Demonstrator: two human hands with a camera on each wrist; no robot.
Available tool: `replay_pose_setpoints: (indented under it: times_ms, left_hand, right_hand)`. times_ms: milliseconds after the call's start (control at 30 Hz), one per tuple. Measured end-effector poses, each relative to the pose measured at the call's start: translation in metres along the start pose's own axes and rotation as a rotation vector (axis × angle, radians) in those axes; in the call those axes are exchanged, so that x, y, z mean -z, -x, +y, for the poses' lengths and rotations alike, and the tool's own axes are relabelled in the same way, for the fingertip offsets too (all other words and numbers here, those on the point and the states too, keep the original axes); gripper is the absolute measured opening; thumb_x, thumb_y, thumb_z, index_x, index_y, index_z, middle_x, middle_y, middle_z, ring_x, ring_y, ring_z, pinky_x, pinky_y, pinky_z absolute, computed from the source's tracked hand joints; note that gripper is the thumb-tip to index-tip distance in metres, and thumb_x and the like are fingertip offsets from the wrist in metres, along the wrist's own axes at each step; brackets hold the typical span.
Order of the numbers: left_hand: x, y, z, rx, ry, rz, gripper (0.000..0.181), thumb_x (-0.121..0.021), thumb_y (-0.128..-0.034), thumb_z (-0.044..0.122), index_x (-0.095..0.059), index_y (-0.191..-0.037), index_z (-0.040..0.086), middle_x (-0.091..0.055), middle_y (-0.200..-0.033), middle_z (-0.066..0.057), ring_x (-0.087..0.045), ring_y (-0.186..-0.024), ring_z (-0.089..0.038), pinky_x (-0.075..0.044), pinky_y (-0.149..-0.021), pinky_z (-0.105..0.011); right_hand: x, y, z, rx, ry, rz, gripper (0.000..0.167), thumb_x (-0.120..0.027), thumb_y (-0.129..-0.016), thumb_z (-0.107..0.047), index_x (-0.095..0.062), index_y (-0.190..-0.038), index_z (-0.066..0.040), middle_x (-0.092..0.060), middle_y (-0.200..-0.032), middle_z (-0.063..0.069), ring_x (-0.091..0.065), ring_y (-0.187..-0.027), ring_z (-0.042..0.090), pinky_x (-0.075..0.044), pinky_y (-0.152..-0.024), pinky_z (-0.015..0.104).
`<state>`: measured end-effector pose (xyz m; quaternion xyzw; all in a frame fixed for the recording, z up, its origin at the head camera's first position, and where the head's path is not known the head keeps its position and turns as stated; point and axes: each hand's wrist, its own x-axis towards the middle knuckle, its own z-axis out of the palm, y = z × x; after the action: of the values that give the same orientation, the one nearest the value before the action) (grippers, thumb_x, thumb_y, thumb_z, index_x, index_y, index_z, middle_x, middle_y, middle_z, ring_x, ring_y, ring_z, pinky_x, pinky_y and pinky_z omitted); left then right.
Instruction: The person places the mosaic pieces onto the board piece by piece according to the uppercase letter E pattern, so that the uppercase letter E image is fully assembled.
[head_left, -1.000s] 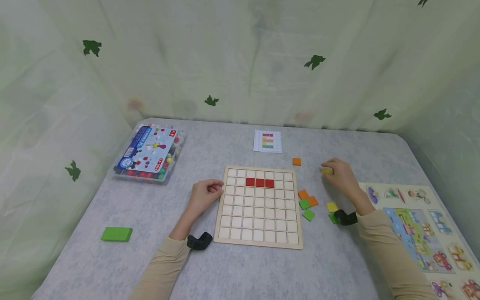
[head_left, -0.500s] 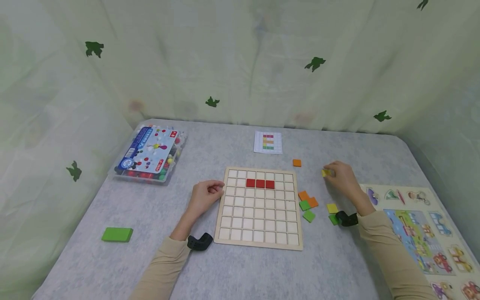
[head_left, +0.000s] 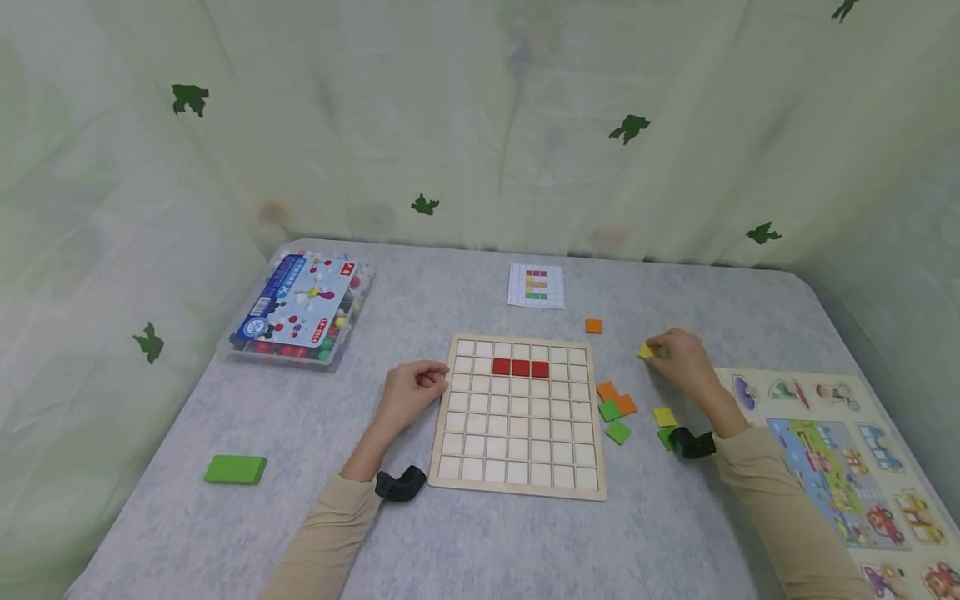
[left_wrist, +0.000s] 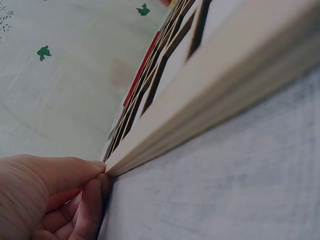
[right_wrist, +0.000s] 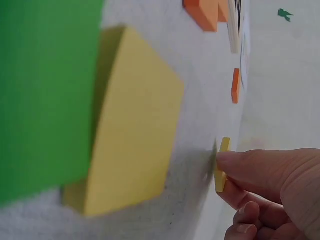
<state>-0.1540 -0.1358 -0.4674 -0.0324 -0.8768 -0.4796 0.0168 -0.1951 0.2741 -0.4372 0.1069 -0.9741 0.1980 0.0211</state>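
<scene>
In the head view my left hand (head_left: 411, 392) is at the left edge of a wooden grid board (head_left: 517, 492). The left wrist view shows its thumb and curled forefinger pinching the board's edge. A row of red tiles (head_left: 521, 367) lies in the board's upper part. To the right of the board, my right hand (head_left: 684, 363) pinches a yellow tile (right_wrist: 223, 181) between thumb and fingers, close to the tabletop. Near the right wrist lie another yellow tile (head_left: 663, 417) and a partly hidden green tile (head_left: 666, 438).
Orange tiles (head_left: 607, 391) and green tiles (head_left: 618, 432) lie beside the board, with a lone orange tile (head_left: 594, 326) farther back. Behind the board is a pattern card (head_left: 555, 297). A plastic box (head_left: 300, 300) and green block (head_left: 235, 469) are left; a picture puzzle (head_left: 825, 396) is right.
My right hand has shifted slightly nearer, and the yellow tile in its fingers has turned. My left hand stays at the board's edge.
</scene>
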Motion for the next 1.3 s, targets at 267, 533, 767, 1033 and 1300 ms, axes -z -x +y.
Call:
replay_pose_setpoints:
  times_ms: [267, 533, 767, 1033, 1300]
  left_hand:
    - [-0.001, 0.0, -0.002, 0.003, -0.001, -0.014, 0.02, -0.065, -0.0816, 0.005, -0.07, -0.1, 0.0, -0.068, -0.083, -0.014, -0.055, -0.065, -0.009, -0.045, -0.06, -0.016]
    - [-0.002, 0.0, -0.002, 0.0, 0.007, -0.014, 0.02, -0.066, -0.0814, 0.005, -0.07, -0.1, -0.001, -0.068, -0.082, -0.014, -0.054, -0.064, -0.006, -0.044, -0.059, -0.016]
    - [-0.001, 0.0, -0.002, -0.022, -0.001, -0.009, 0.019, -0.066, -0.0809, 0.005, -0.07, -0.098, -0.001, -0.068, -0.08, -0.014, -0.053, -0.062, -0.004, -0.044, -0.058, -0.016]
    - [0.0, 0.0, -0.004, -0.025, -0.002, -0.01, 0.019, -0.067, -0.0808, 0.005, -0.07, -0.099, 0.0, -0.068, -0.08, -0.013, -0.053, -0.063, -0.004, -0.045, -0.06, -0.016]
    - [-0.001, -0.001, -0.003, -0.009, -0.002, -0.01, 0.019, -0.065, -0.0816, 0.007, -0.07, -0.099, 0.0, -0.068, -0.081, -0.013, -0.054, -0.064, -0.006, -0.044, -0.06, -0.016]
  right_hand:
    - [-0.004, 0.005, -0.02, 0.038, 0.023, 0.021, 0.025, -0.067, -0.079, -0.002, -0.068, -0.101, 0.01, -0.067, -0.096, 0.026, -0.061, -0.089, 0.037, -0.05, -0.077, 0.048]
    - [-0.015, 0.009, -0.049, 0.038, -0.029, -0.017, 0.027, -0.067, -0.081, -0.006, -0.068, -0.105, 0.007, -0.066, -0.098, 0.022, -0.061, -0.088, 0.032, -0.052, -0.075, 0.044]
    - [-0.024, 0.01, -0.07, 0.159, -0.072, -0.02, 0.03, -0.072, -0.08, -0.01, -0.069, -0.106, 0.004, -0.067, -0.096, 0.016, -0.061, -0.087, 0.028, -0.051, -0.071, 0.037]
    - [-0.035, 0.005, -0.103, 0.281, -0.115, -0.003, 0.024, -0.072, -0.078, -0.006, -0.07, -0.101, 0.002, -0.067, -0.091, 0.013, -0.063, -0.083, 0.024, -0.051, -0.066, 0.031]
    - [-0.046, 0.0, -0.131, 0.317, -0.123, -0.071, 0.026, -0.072, -0.079, -0.008, -0.07, -0.103, 0.001, -0.067, -0.096, 0.012, -0.061, -0.084, 0.02, -0.051, -0.068, 0.028]
